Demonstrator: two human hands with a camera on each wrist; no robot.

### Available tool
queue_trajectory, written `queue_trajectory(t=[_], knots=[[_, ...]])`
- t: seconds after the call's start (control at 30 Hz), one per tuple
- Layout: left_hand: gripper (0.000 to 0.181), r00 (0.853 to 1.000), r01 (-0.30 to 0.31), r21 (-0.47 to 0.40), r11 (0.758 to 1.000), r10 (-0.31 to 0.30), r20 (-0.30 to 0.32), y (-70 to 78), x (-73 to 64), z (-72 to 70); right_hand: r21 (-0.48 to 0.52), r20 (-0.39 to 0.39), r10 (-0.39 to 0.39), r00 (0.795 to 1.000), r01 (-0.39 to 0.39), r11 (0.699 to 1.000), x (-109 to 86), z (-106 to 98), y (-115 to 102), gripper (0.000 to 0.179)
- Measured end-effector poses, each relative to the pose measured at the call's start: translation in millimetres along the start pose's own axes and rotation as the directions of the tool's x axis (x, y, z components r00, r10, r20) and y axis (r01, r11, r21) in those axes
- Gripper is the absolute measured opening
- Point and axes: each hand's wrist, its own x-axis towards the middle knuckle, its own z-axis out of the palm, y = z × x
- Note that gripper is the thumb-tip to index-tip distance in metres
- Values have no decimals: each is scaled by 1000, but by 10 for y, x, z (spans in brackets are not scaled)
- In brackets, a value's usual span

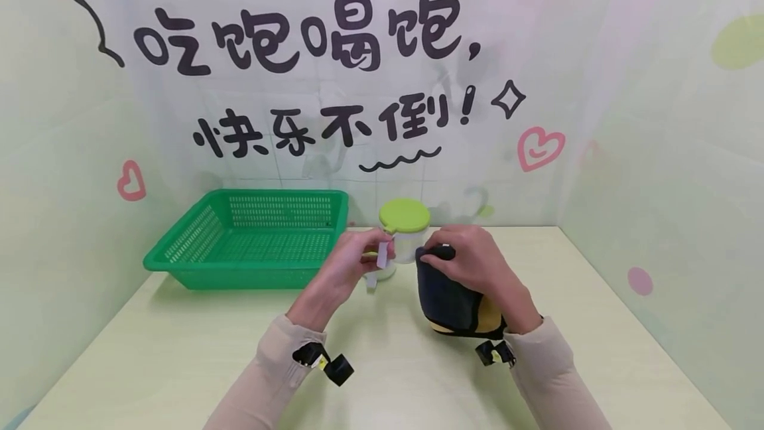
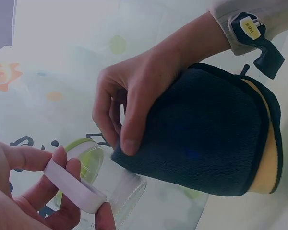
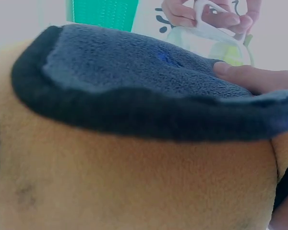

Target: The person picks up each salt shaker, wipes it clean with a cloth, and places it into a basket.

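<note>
A clear jar with a green lid (image 1: 406,214) stands near the back wall. My left hand (image 1: 352,257) is beside it, fingers curled round a white handle (image 2: 76,188); clear container walls show behind the handle in the left wrist view. Close under that hand is a lower container (image 1: 384,272) with a pale rim, partly hidden by the fingers. My right hand (image 1: 471,257) pinches the top edge of a dark blue plush mitt (image 1: 446,297), thumb on its near face. Tan lining (image 3: 134,177) and black trim show on the mitt, which hangs close over the table.
A green plastic basket (image 1: 245,277) with slotted walls stands at the back left of the pale table (image 1: 382,383). Behind it rises a printed wall sheet (image 1: 334,98), and side sheets flank the table left and right.
</note>
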Motion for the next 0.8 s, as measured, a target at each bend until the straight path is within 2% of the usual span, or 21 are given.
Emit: queue_trajectory(t=[0.13,0.43,0.8], knots=[[25,1000,-8,24,1000,8,1,-26,3,10,-5,-69,-21,997,20,1000,7,-35,-2,16],[27,1000,2,54,999,-3,20,-66,7,28,41,-130,-22,991,28,999,20,-88,-23,17],[21,1000,-1,50,999,0,27,-62,3,21,63,-144,8,990,1,998,2,-95,47,17]])
